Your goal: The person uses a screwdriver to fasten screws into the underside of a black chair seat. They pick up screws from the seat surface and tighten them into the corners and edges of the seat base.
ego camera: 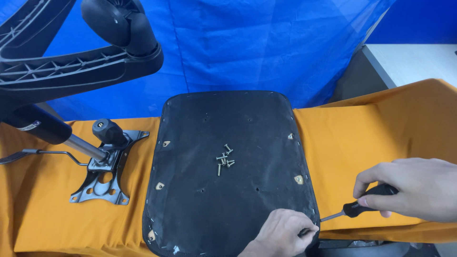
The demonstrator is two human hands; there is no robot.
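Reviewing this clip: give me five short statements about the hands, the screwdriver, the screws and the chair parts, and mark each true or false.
1. The right hand holds a screwdriver with a black handle. True.
2. The left hand rests on the far edge of the seat panel. False: it is at the near right edge, by the screwdriver's tip.
3. A small heap of loose screws lies near the middle of the black panel. True.
4. The metal mounting plate lies on top of the seat panel. False: it lies on the orange cloth, to the panel's left.
5. The wheeled chair base lies to the panel's right. False: it is at the upper left.
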